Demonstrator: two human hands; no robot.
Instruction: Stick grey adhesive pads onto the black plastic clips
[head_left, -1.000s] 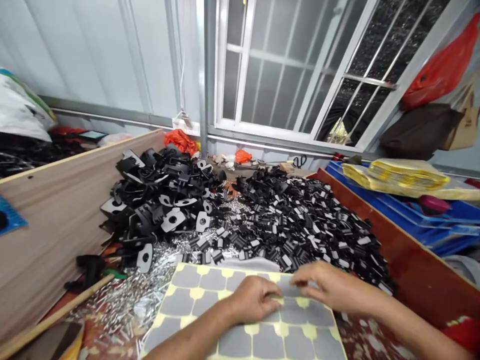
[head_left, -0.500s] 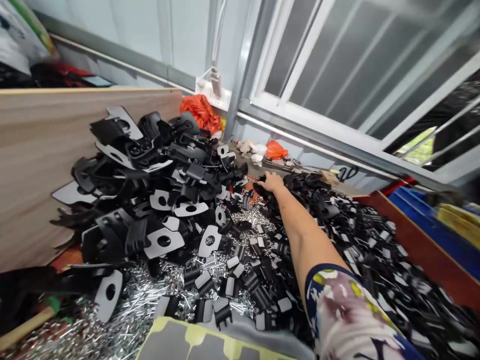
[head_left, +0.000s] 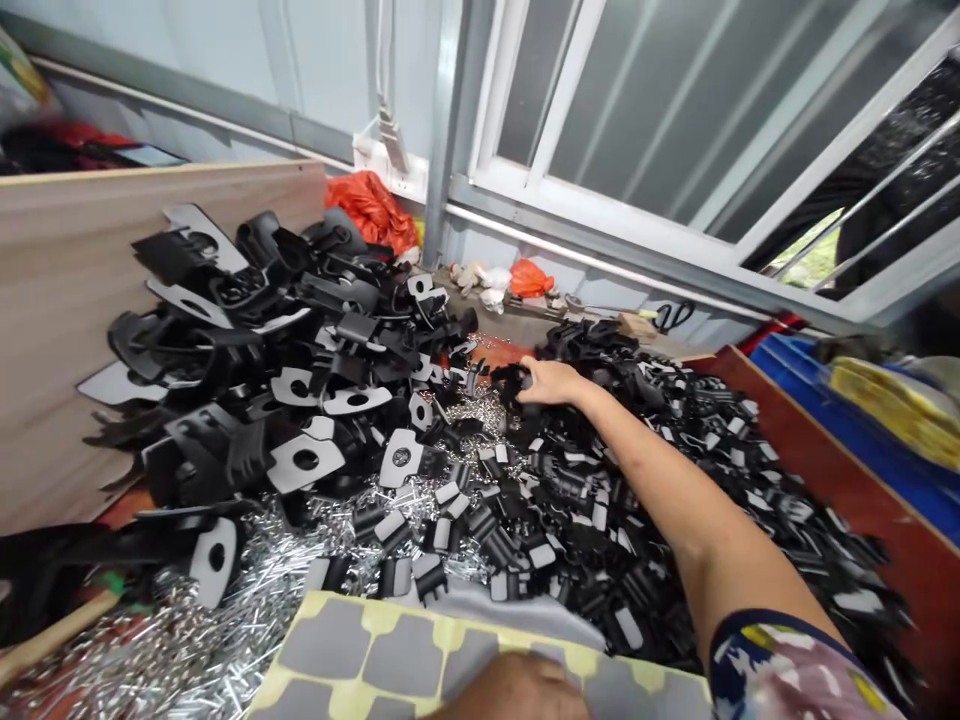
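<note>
My right hand (head_left: pixel 551 382) reaches far into the pile, its fingers curled round dark plastic clips (head_left: pixel 511 378) at the back; their exact shape is hard to make out. Around that arm lies a heap of small black clips (head_left: pixel 592 500) with grey pads. My left hand (head_left: pixel 517 690) shows only its back at the bottom edge, over a yellow backing sheet (head_left: pixel 360 686) of grey stick-on pads. Its fingers are hidden. Larger black plastic pieces (head_left: pixel 307 458) with grey, holed faces are heaped to the left.
Loose metal pins (head_left: pixel 262 600) cover the front left, beside a wooden-handled tool (head_left: pixel 60 635). A wooden board (head_left: pixel 45 330) borders the left side. Blue and yellow bins (head_left: pixel 892 400) stand at right. An orange bag (head_left: pixel 371 215) lies near the wall socket (head_left: pixel 409 175).
My right hand has drawn slightly nearer and turned, its fingers now curled to the left. My left hand has come into view over the pad sheet. The view has shifted right.
</note>
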